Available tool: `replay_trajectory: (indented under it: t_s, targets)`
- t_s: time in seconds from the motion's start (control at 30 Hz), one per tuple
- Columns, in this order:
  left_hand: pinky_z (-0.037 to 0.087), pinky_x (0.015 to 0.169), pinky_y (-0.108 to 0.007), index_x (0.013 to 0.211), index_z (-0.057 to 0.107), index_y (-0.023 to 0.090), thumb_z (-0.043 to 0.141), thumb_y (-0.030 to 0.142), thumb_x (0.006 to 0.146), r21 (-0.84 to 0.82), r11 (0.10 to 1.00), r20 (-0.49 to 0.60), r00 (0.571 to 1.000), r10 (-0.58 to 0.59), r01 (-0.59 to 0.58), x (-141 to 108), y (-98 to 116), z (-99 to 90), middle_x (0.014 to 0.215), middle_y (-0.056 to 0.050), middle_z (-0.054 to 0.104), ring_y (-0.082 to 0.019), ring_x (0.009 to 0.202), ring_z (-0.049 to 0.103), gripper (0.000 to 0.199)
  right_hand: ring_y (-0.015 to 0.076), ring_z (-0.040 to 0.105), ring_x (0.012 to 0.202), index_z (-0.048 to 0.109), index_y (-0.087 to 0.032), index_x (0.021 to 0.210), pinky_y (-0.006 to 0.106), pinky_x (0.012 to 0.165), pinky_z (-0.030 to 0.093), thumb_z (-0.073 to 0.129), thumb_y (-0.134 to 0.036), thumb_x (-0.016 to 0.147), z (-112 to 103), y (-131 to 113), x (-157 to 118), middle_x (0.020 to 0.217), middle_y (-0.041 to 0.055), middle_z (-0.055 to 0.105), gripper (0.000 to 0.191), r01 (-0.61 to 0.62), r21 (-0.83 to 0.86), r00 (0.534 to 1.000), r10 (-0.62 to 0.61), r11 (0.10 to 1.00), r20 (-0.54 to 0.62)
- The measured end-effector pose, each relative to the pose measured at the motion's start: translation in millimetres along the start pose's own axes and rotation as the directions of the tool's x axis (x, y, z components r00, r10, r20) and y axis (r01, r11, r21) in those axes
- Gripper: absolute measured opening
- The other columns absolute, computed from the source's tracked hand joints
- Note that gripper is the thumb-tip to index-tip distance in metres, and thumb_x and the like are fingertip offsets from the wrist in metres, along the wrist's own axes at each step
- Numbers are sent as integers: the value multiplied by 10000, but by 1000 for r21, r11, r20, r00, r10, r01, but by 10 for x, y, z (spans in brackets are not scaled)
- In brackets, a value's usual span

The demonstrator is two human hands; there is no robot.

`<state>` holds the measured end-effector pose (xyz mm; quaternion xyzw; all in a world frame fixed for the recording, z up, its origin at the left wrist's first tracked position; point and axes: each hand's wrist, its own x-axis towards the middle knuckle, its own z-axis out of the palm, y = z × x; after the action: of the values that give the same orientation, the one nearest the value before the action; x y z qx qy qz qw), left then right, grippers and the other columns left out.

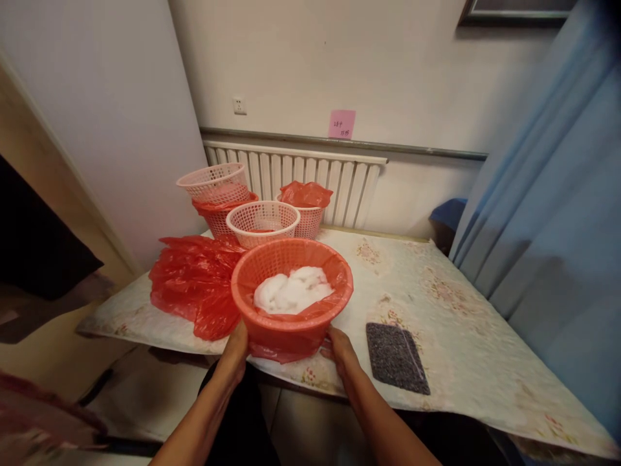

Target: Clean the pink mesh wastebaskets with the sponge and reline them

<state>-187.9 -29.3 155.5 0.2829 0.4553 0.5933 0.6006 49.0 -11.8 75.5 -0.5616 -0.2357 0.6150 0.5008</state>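
Note:
A round red plastic basket (292, 320) with a thin red bag in it stands near the front edge of the table. White fluffy material (291, 291) lies inside. My left hand (237, 349) holds the basket low on its left side, and my right hand (338, 346) holds it low on the right. The fingertips of both hands are partly hidden by the basket. Crumpled red plastic bags (194, 281) lie just left of it.
Behind are a white basket (263, 223), stacked pink and red baskets (216, 184) and a basket topped with red plastic (306, 220). A dark grey cloth (396, 358) lies right on the flowered tablecloth (466, 343). A blue curtain (548, 226) hangs at the right.

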Motion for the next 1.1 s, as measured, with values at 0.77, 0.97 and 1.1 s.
replay_trajectory:
  t_s: [0.77,0.97,1.1]
  targets:
    - [603,607,-278,1084,608,107,479,-15,839,-357,898,98,966,-238,257,-96,32,-143,805,-71,746,-171,645,716,303,115,657,650,623,-181,809,221,646,523,720,-139,645,123,-54,-202,736,-22,714,195,-104,558,992,49,824,114]
    - [605,632,-283,1060,606,117,463,-1,862,-370,897,102,970,-221,243,-111,40,-146,828,-69,745,-167,678,720,272,159,669,705,643,-196,826,268,654,523,735,-134,577,14,-108,-226,811,-12,729,272,-82,563,979,-40,823,201]
    - [612,699,-332,1094,604,130,477,42,886,-378,894,164,967,-193,242,-180,69,-152,918,-92,748,-188,761,727,260,164,676,774,625,-201,806,305,751,531,726,-103,567,-80,-159,-223,825,-18,729,278,-72,604,975,-71,794,209]
